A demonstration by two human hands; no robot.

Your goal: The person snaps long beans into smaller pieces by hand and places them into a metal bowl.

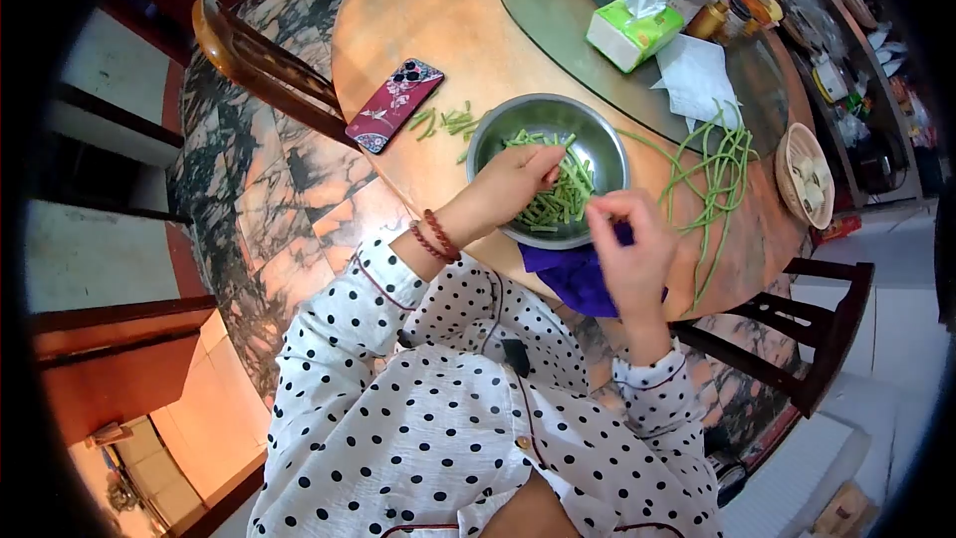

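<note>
Head view: snapping beans point(725, 179), maybe; left hand point(510, 186) and right hand point(637, 244) pinch, can't tell what; bits need to drop in the bowl point(605, 144)

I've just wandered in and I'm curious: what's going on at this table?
Someone is working with both bare hands at a metal bowl of short green bean pieces. The left hand is over the bowl, and the right hand is at its right side, fingertips pinched; exactly what they grip is hard to see. A few more pieces lie near the phone, and long, uncut beans lie tangled to the right.
</note>
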